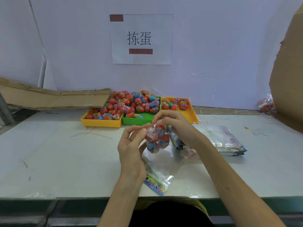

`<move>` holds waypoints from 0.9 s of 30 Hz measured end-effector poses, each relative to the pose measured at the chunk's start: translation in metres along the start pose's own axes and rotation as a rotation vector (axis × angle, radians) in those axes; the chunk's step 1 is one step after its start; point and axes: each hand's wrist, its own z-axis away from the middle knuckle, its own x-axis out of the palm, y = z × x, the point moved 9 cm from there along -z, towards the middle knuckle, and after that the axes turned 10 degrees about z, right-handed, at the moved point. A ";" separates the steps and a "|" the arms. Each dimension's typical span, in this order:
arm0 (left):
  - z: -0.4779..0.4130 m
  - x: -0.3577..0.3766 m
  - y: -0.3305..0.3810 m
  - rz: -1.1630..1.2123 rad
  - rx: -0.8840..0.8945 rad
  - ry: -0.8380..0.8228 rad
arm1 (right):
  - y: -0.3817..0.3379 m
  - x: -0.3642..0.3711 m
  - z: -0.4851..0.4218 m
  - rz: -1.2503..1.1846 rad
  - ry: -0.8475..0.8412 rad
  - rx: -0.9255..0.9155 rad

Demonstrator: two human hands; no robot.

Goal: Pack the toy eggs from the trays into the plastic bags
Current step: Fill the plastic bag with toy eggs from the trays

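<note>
Above the near middle of the white tabletop (65, 153), a person's left hand (131, 148) and right hand (178, 128) are pinching, with curled fingers, the top of a clear plastic bag (156, 140) already filled with toy eggs. At the far edge, two yellow trays (101, 122) (188, 114) and a green tray (139, 121) are sitting side by side, heaped with more eggs (131, 102), while a stack of empty bags (227, 141) is lying to the right.
</note>
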 end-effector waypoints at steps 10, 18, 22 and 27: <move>0.000 -0.003 0.004 -0.028 0.041 0.030 | -0.006 -0.002 0.003 0.095 0.049 -0.023; 0.000 0.001 0.001 0.039 -0.011 0.006 | -0.006 -0.001 0.001 0.171 0.083 -0.005; -0.001 -0.004 -0.001 0.060 -0.036 0.043 | -0.007 0.000 0.003 0.077 0.070 -0.001; -0.001 -0.005 -0.003 0.098 -0.072 0.048 | -0.006 0.004 0.003 0.062 0.037 -0.020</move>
